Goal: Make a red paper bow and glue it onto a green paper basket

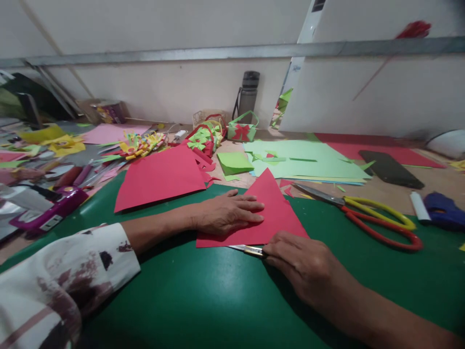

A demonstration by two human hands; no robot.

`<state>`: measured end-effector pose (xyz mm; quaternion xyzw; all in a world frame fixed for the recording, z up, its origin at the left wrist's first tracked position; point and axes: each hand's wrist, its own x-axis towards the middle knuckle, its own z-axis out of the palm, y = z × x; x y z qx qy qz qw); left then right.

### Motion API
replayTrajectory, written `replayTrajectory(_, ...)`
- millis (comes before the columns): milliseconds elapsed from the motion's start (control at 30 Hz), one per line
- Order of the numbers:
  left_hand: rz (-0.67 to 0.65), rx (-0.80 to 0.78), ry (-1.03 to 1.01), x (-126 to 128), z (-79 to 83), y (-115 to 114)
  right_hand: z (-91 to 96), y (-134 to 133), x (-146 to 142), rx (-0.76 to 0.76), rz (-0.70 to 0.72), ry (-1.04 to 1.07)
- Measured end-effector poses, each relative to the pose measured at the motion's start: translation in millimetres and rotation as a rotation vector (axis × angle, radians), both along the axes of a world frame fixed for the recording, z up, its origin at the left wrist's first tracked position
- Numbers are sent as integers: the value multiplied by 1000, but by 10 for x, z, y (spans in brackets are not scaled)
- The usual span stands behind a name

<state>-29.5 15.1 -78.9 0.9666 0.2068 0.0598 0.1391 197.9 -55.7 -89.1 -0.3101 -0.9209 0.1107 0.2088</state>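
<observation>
A folded red paper triangle [271,203] lies on the green mat [203,295]. My left hand [227,212] lies flat on its left part, fingers stretched out, pressing it down. My right hand [303,264] is closed round a cutter knife [247,249], whose metal blade runs along the paper's near edge. A larger red sheet [160,177] lies just behind my left forearm.
Scissors with red and yellow handles [370,215] lie to the right of the triangle. Light green sheets [305,162], a black phone [390,168], a blue glue gun [441,211], a purple tool [54,206], paper crafts [205,135] and a grey bottle [249,94] crowd the back.
</observation>
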Motion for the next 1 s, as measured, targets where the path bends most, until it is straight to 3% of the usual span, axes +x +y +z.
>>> replayTrajectory(1000, 33, -51, -23, -24, -23, 5, -76, 6, -527, 101, 79, 22)
